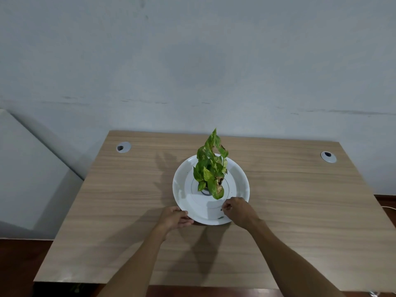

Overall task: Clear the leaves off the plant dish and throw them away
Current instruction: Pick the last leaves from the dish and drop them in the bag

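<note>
A round white plant dish (184, 196) sits in the middle of the wooden table, with a green potted plant (211, 168) standing at its centre. My left hand (176, 217) grips the dish's near-left rim. My right hand (237, 211) hovers over the near-right part of the dish, fingertips pinched together on a small dark leaf bit (221, 209). Another tiny green leaf scrap (220, 217) lies on the dish rim just below those fingers.
The wooden table (300, 211) stands against a pale wall. Two grey cable grommets sit at its back corners, the left grommet (123, 147) and the right grommet (328, 157). A white cabinet (25, 179) stands at the left. Dark floor shows beside the table.
</note>
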A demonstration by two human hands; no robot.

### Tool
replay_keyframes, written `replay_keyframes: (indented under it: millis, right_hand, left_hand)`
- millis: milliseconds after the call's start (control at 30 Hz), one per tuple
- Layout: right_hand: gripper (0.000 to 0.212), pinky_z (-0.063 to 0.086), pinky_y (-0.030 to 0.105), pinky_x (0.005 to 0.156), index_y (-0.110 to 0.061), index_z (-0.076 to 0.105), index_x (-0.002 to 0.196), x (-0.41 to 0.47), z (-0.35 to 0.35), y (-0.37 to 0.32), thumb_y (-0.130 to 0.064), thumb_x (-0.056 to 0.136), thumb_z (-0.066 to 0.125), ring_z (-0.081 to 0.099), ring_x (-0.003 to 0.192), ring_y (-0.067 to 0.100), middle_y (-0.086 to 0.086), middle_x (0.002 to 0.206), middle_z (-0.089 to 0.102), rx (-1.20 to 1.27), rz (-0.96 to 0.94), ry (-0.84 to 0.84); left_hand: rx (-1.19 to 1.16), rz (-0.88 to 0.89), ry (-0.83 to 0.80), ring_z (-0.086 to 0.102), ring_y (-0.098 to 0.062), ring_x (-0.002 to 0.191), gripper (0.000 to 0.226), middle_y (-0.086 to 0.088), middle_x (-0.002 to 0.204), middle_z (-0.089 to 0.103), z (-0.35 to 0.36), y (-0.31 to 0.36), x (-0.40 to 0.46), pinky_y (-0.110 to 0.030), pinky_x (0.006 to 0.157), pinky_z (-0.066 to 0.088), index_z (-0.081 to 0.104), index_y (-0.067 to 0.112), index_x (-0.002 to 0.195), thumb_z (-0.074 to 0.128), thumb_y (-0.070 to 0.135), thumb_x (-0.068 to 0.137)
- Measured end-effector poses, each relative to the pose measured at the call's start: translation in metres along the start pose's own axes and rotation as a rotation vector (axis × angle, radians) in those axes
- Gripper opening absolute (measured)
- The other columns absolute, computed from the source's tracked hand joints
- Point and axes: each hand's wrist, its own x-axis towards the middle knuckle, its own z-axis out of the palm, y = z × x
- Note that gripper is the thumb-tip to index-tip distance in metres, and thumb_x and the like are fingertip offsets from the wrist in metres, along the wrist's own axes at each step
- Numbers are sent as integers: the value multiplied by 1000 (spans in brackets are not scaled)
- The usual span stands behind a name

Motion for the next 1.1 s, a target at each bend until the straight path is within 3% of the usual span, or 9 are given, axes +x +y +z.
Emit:
replay_keyframes:
  millis: [100,233,400,633,800,1000,1100]
  right_hand:
    - [23,54,35,80,-23,77,92,-4,0,-4,-21,85,55,65,89,19,-4,94,75,-114,-103,35]
    - [17,50,34,87,-26,76,93,-3,-6,1,-24,84,62,58,101,17,-8,101,73,-91,-107,93]
    - [17,53,36,83,-24,77,87,1,-7,-9,-25,83,60,64,89,13,-8,95,74,-108,-114,-81]
    - [11,55,35,82,-18,76,85,14,15,-19,-20,79,67,65,83,12,-4,89,74,37,-60,-207]
    - [32,50,26,75,-11,71,89,26,19,-22,-31,67,84,59,86,16,1,90,64,-2,-2,-196]
    - [19,54,30,72,-15,68,85,30,31,-29,-21,71,79,63,86,21,4,92,66,-52,52,-159]
    - [15,57,32,74,-16,71,86,31,30,-28,-7,76,64,66,85,24,7,94,70,-80,41,-176]
  left_hand:
    - [41,7,40,71,-29,72,25,-33,105,68,-7,7,3,-31,63,63,59,-9,113,59,1,90]
    - [16,16,85,69,-29,66,20,-31,99,66,-12,15,5,-30,56,62,56,-6,111,56,-1,91]
    - [-22,41,120,69,-32,72,13,-27,96,67,-10,12,3,-30,57,62,55,-1,106,54,-1,93]
    - [-49,48,136,71,-33,76,26,-31,106,67,-12,6,9,-31,57,62,55,-6,117,57,-1,91]
    - [-66,42,144,70,-30,72,21,-23,92,68,-10,5,10,-31,58,62,56,-4,112,56,-2,92]
    - [-78,50,141,70,-28,73,20,-21,92,68,-10,4,13,-30,59,62,57,-5,112,55,-2,92]
    - [-75,54,138,71,-28,75,21,-20,92,68,-11,3,14,-31,61,62,57,-6,113,55,-1,92]
